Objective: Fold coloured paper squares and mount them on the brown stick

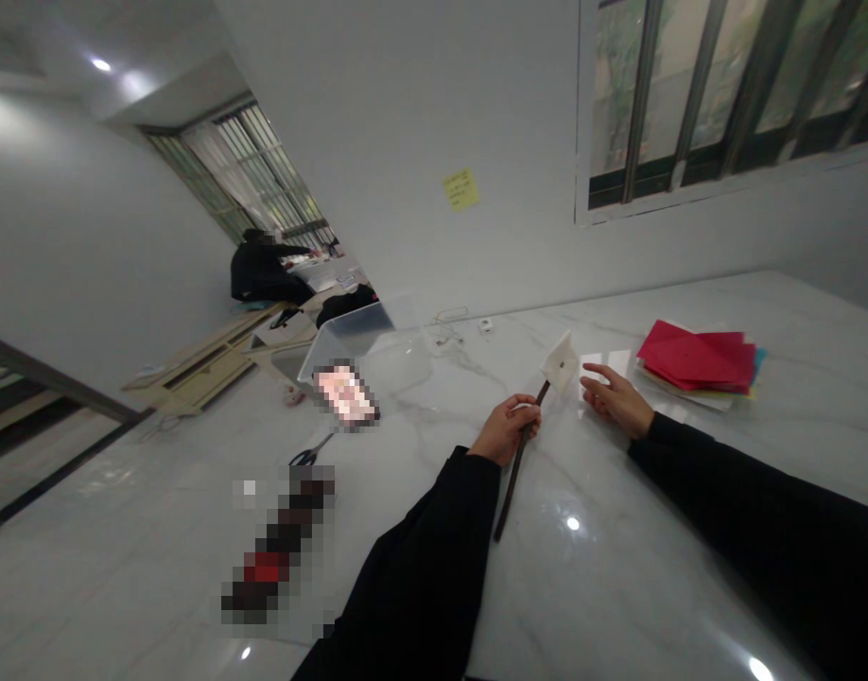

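Observation:
My left hand (pixel 506 429) grips a thin dark brown stick (pixel 513 484) near its upper end, and the stick slants across the marble table (pixel 604 586). A white paper square (pixel 560 363) with a small dark centre mark sits at the stick's tip. My right hand (pixel 616 399) lies open on the table, fingers apart and holding nothing, close to that square. Just beside its fingertips are small white paper pieces (pixel 604 367). A stack of red and other coloured paper (pixel 696 357) lies beyond it.
Scissors (pixel 308 455) and two pixelated objects (pixel 345 395) lie left on the table. A clear plastic box (pixel 363 348) stands at the far edge. A co-worker in black (pixel 262 270) sits at a distant table. A yellow sticky note (pixel 460 189) marks the wall.

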Available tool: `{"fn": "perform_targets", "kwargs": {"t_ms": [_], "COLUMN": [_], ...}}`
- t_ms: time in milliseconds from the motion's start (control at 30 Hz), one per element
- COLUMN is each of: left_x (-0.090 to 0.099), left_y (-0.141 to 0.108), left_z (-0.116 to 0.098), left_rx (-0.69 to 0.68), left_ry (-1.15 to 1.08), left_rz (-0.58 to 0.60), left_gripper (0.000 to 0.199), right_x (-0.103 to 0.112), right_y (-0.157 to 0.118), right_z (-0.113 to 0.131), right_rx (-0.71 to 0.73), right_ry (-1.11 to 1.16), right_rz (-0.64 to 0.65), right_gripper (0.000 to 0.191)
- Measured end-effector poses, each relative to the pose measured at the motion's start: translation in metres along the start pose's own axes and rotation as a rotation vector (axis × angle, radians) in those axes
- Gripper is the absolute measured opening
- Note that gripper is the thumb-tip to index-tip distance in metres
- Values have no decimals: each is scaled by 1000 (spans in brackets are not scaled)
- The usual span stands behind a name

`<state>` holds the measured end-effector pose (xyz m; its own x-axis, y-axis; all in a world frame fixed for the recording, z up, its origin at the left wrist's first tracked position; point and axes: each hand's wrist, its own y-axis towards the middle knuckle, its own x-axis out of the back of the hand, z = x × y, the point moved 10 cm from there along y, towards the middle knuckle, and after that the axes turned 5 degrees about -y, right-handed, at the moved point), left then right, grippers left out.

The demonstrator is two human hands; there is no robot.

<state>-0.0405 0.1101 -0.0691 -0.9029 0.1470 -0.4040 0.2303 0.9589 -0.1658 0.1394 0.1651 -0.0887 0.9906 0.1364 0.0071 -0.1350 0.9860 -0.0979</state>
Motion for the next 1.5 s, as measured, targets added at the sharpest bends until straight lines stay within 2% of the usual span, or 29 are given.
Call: {"fn": "perform_targets", "kwargs": {"t_ms": [100, 200, 433, 633, 700, 767, 833, 900, 967, 1100, 1233, 1333, 1500], "left_x": [-2, -2, -2, -1, 0, 3, 5, 6, 6, 4, 2, 2, 2], "left_y": [0, 1, 1, 1, 1, 2, 3, 3, 3, 3, 1, 1, 1], "left_z": [0, 0, 1, 2, 1, 1, 1, 2, 2, 0, 0, 0, 1], "left_rx": [-7, -11, 5, 2, -7, -14, -14, -11, -10, -18, -7, 0, 2], "left_ry": [11, 13, 13, 23, 21, 12, 2, -2, -1, -2, 5, 12, 14], "left_rz": [20, 23, 25, 19, 9, -7, -18, -24, -23, -12, -9, -7, -8], "left_gripper": [43, 43, 45, 45, 45, 46, 47, 47, 47, 47, 46, 46, 45], "right_x": [-2, -4, -8, -5, -4, -11, -19, -21, -19, -11, -1, -2, -6], "right_y": [-4, -5, -2, -2, -1, 0, 0, 0, 2, 3, 2, 1, 2], "right_z": [6, 13, 11, 8, 8, 3, -3, -5, -2, 2, 0, 0, -1], "right_rx": [16, 73, 85, 64, 65, 38, 19, 27, 47, 64, 25, 19, -2], "right_ry": [63, 70, -2, 3, -11, -99, -255, -364, -348, -169, -30, 17, -5], "right_rz": [5, 26, 85, 48, 51, 147, 259, 293, 251, 145, 29, 31, 75], "right_gripper": [80, 84, 66, 75, 65, 51, 60, 64, 61, 49, 64, 73, 62]}}
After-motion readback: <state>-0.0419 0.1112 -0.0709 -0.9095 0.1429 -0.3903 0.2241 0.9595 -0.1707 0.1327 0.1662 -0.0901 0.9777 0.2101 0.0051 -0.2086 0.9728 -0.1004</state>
